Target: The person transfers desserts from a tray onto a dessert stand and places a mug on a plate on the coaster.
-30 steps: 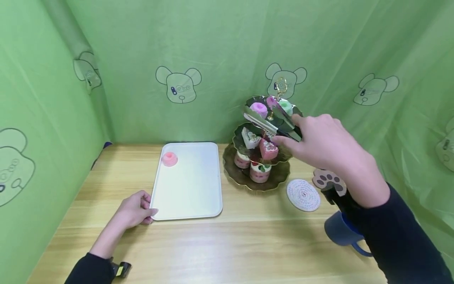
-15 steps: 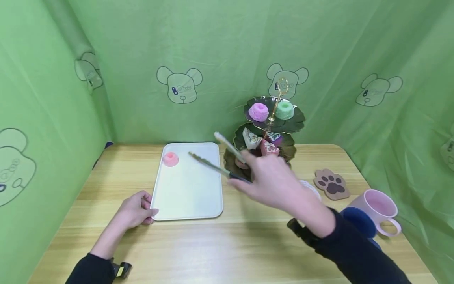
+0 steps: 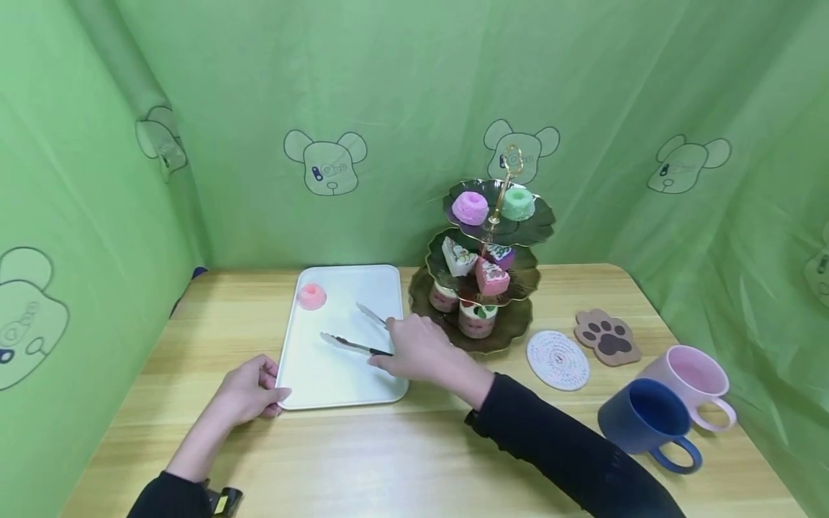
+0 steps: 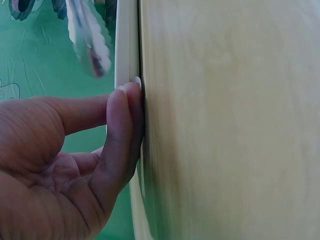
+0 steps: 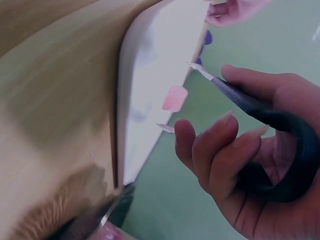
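Observation:
My left hand [image 3: 249, 388] pinches the near left corner of a white rectangular tray [image 3: 350, 388]; the left wrist view shows the thumb and fingertips at the tray rim [image 4: 121, 55]. A small pink ring-shaped cake [image 3: 312, 296] sits near the tray's far left corner. Over the tray's right side, my right hand [image 3: 421, 349] holds metal tongs [image 3: 350, 344] with dark handles. The tongs' two arms stand apart and point left, with nothing visible between them. In the right wrist view, the curved black tongs handle [image 5: 300, 160] lies in the palm.
Right of the tray stands a three-tier dark cake stand [image 3: 505, 331] with several small cakes. Farther right lie a round woven coaster [image 3: 558, 360] and a brown paw-shaped coaster [image 3: 607, 337]. A blue mug [image 3: 631, 424] and a pink mug [image 3: 673, 370] stand at the right.
My right hand has carried the tongs left and down, from the stand's top tier to over the tray. The left hand stays at the tray corner. Both mugs now show fully.

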`<state>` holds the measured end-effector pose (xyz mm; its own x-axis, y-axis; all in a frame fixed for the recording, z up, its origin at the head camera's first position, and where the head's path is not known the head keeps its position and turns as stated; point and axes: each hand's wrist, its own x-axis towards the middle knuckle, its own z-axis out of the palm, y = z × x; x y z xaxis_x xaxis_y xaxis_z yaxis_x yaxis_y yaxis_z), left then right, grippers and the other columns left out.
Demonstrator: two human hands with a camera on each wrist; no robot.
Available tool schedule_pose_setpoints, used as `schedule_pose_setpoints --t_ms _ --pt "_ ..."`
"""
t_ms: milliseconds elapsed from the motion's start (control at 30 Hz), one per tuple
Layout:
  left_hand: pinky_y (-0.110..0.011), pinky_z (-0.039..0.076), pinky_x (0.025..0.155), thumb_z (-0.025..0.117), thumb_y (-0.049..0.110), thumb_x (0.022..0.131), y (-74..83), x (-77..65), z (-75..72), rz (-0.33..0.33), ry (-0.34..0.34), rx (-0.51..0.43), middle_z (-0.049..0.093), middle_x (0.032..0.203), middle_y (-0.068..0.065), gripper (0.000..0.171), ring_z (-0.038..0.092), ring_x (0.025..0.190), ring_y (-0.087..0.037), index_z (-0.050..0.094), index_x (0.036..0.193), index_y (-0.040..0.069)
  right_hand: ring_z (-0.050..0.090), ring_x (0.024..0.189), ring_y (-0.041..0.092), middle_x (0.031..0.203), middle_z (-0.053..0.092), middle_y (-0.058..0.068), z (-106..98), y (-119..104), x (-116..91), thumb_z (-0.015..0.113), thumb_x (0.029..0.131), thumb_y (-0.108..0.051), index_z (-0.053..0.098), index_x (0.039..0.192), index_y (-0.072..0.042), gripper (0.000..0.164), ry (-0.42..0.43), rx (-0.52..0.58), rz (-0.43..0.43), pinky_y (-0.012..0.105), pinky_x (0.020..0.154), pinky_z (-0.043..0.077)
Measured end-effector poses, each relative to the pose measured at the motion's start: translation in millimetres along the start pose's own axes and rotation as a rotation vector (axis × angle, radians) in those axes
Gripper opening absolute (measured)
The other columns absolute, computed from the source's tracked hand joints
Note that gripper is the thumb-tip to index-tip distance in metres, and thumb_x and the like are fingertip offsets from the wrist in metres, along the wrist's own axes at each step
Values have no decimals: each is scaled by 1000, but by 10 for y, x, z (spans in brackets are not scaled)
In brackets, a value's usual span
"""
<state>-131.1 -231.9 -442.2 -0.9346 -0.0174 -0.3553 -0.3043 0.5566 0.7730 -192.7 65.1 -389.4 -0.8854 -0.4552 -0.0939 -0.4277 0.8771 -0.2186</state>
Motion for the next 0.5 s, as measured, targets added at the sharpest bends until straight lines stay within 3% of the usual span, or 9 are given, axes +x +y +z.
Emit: schedule_pose_setpoints --t_ms 200,367,500 --pt "-33 68 61 75 -8 92 -10 -7 -8 -2 -5 -3 61 95 -18 34 70 65 -20 51 117 -10 61 69 21 79 62 4 98 -150 276 74 91 -63 68 116 -8 60 -50 -38 54 34 49 51" --pt "-34 68 60 76 -7 92 7 -4 -16 1 -3 1 60 95 -18 36 70 65 -20 51 117 -10 66 80 24 92 69 9 194 -252 490 70 95 -63 64 136 -8 69 -45 -78 68 36 58 56" --pt "-34 68 60 76 -7 92 7 6 -16 -4 -6 2 60 95 -18 36 70 65 -20 51 117 -10 67 86 25 98 70 10 239 -318 623 70 96 -59 62 140 -10 67 -39 -65 82 37 63 58"
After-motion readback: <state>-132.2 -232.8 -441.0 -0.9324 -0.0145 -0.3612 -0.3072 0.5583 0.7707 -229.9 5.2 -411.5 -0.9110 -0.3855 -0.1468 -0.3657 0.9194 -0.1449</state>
